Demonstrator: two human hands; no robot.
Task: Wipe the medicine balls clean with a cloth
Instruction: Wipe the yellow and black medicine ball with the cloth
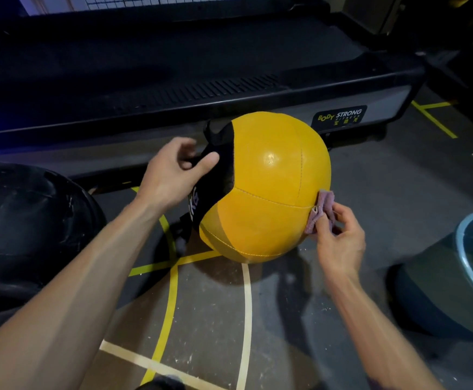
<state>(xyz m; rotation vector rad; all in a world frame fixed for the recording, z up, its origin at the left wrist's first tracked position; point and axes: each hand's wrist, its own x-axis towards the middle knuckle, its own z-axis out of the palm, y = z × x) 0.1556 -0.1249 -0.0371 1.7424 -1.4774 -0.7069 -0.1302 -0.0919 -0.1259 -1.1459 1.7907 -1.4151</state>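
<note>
Behind yellow medicine ball (269, 187), "BODY STRONG" label (339, 116), left hand (173, 173) grip pinching its black panel, right hand (339, 243) clamping cloth (323, 211)

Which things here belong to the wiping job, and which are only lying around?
Job:
yellow medicine ball, held by left hand
pink cloth in right hand
black ball, probably
basin, probably

Lying about:
treadmill
floor lines
</note>
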